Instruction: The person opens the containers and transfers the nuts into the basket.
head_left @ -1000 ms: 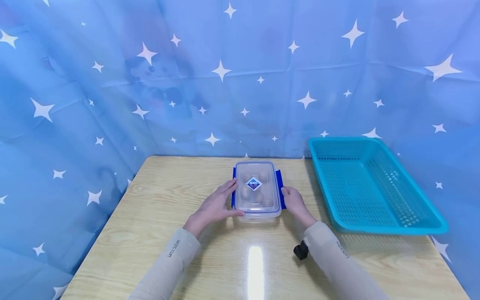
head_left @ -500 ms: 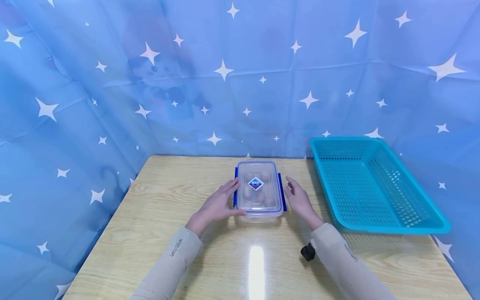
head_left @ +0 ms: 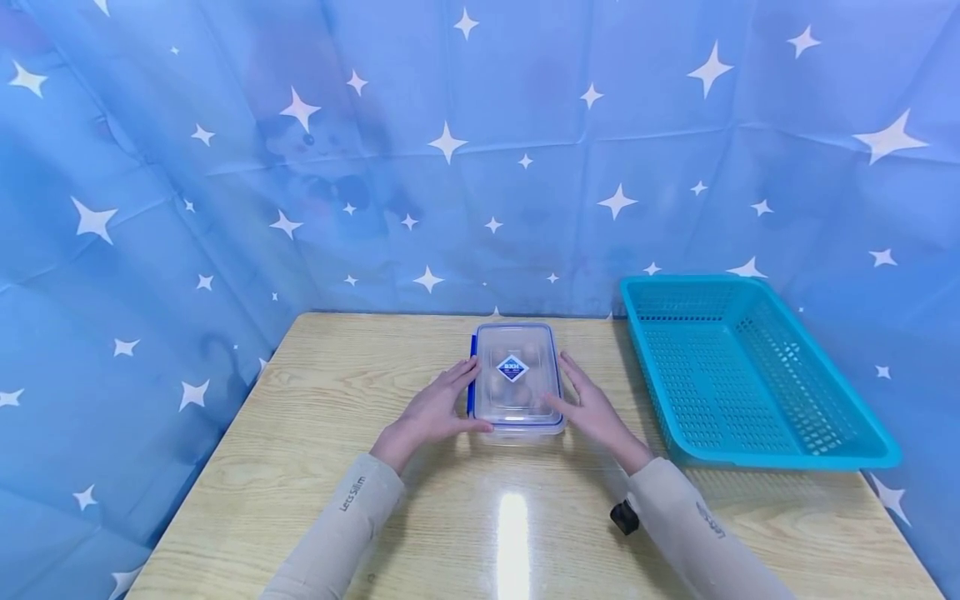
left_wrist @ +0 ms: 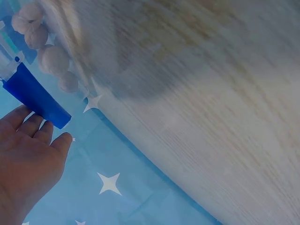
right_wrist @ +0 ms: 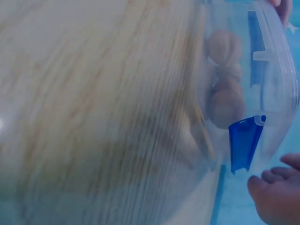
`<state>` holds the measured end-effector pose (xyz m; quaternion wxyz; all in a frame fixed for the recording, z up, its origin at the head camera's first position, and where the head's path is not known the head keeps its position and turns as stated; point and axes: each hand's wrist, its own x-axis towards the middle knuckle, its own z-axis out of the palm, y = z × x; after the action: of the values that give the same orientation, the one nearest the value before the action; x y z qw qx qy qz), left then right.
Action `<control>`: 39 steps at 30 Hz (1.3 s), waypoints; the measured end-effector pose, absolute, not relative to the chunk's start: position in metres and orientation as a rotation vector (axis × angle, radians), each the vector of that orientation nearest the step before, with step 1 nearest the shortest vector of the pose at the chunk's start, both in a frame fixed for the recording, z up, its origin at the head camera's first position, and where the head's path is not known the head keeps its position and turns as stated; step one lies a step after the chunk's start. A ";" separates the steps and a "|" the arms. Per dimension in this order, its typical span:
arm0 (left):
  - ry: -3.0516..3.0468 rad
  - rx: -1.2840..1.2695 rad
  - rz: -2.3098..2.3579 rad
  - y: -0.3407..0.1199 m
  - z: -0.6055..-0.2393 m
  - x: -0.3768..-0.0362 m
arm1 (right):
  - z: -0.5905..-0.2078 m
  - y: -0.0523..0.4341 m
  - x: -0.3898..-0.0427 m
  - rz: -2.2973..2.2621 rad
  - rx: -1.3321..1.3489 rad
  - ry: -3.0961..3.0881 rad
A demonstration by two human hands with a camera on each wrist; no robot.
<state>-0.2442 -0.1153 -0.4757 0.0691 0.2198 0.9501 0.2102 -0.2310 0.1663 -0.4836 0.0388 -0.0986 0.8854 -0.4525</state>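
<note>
Your left hand (head_left: 431,414) and right hand (head_left: 597,412), thumbs spread from fingers, flank one clear lidded box (head_left: 517,393) at the bench's (head_left: 300,467) far middle: two blue latches (left_wrist: 37,96), round items (right_wrist: 226,107) too hazy to count; one turquoise basket (head_left: 780,459) right.

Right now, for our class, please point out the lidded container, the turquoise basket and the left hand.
Lidded container (head_left: 513,369): head view, middle of its top.
Turquoise basket (head_left: 712,383): head view, bare part of its floor.
Left hand (head_left: 430,410): head view, back of the hand.

Left hand (head_left: 429,410) and right hand (head_left: 596,414) are held facing each other, thumbs (head_left: 472,426) spread pretty wide, forearms (head_left: 333,527) angled in behind.
</note>
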 end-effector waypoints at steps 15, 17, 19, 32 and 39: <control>2.858 0.667 0.643 -0.116 -0.479 -0.246 | -0.496 0.163 -0.223 -1.329 -0.370 2.703; 2.856 0.669 0.643 -0.116 -0.479 -0.246 | -0.498 0.163 -0.222 -1.336 -0.380 2.705; 2.855 0.668 0.645 -0.116 -0.479 -0.246 | -0.499 0.162 -0.222 -1.349 -0.387 2.705; 2.838 0.645 0.663 -0.115 -0.479 -0.245 | -0.506 0.159 -0.222 -1.357 -0.409 2.735; 2.780 0.594 0.787 -0.113 -0.475 -0.244 | -0.501 0.157 -0.222 -1.349 -0.400 2.725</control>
<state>-0.2443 -0.1134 -0.4748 0.0959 0.2005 0.9381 0.2656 -0.2222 0.1569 -0.5012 0.0373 -0.1303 0.8880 -0.4395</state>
